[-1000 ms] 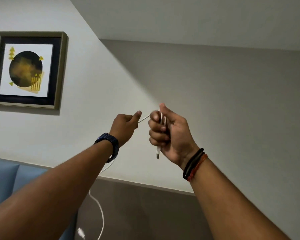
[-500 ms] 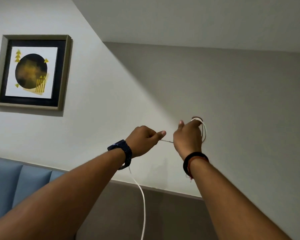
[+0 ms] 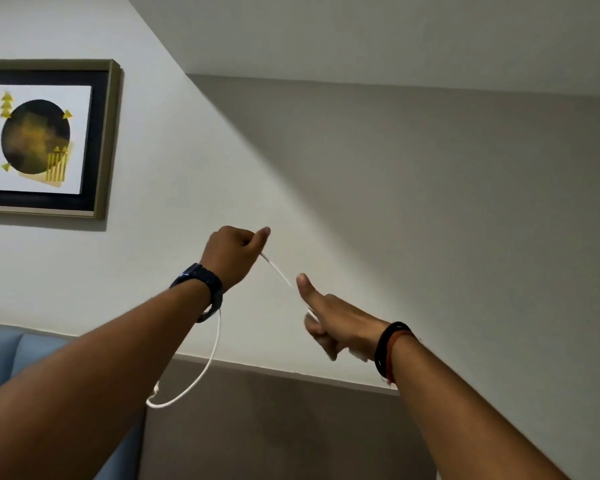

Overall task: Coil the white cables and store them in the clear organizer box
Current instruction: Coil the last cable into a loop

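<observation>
Left grip (image 3: 234,258), fist clenched with the thumb forward, pinches a white cable (image 3: 217,332) and holds it up in front of a pale wall (image 3: 326,202). No table or other support shows in the head view, and the cable is carried wholly by the two hands. From the left grip a short stretch of cable runs taut, down and to the right, to the right grip (image 3: 333,320), which sits lower and near it. The right grip's fingers are curled round the cable and its thumb sticks up; bits of white show between the fingers and below the palm, though how many turns are gathered there cannot be told. The rest of the cable drops from under the left wrist, past a dark watch (image 3: 201,289), and hangs in a loose loop beside the forearm — its free end curls back upward. Black and red bands (image 3: 390,348) circle the right wrist. A framed picture (image 3: 45,136) hangs on the wall at upper left, above a blue cushioned seat back (image 3: 0,351).
</observation>
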